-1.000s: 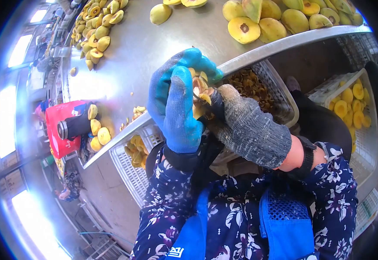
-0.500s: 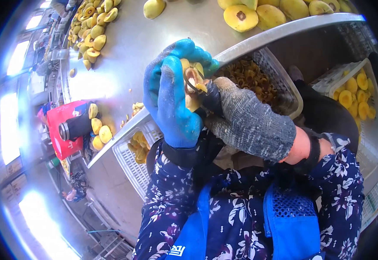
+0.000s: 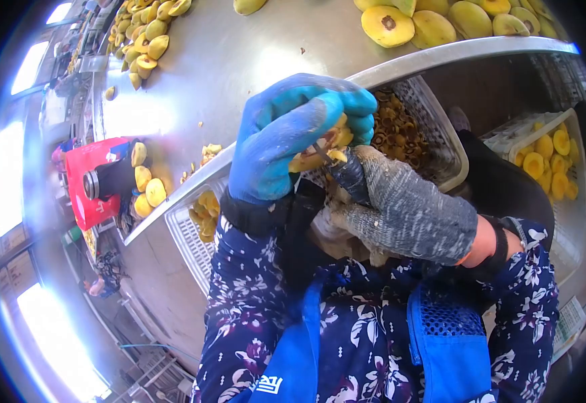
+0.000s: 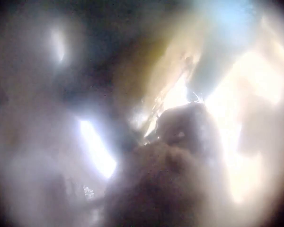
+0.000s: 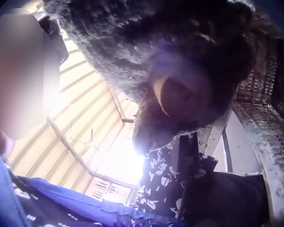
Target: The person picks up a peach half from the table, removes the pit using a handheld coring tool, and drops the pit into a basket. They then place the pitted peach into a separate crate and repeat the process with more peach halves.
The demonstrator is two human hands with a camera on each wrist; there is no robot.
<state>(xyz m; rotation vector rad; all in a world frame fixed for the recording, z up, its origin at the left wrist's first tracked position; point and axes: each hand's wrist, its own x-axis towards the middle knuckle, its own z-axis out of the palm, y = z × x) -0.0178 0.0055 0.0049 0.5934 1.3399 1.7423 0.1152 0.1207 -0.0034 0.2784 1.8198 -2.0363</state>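
While yellow fruit in the left hand's curled grip, a dark handle in the right hand's.

— What do we see at center?

— We see a piece of fruit, yellow-fleshed with a brownish-pink inside, cupped in the left hand above the table's near edge. Its cut side faces the tool, and fingers hide much of its outline.

— And the tool?

— We see its thick black handle gripped in the right hand, tilted, upper end toward the fruit. A thin, dark working end reaches the fruit's opening; we cannot make out its full shape.

— Any loose bit?

— We spot a small yellow flap at the fruit's edge, right beside the tool; whether it is still attached, we cannot tell.
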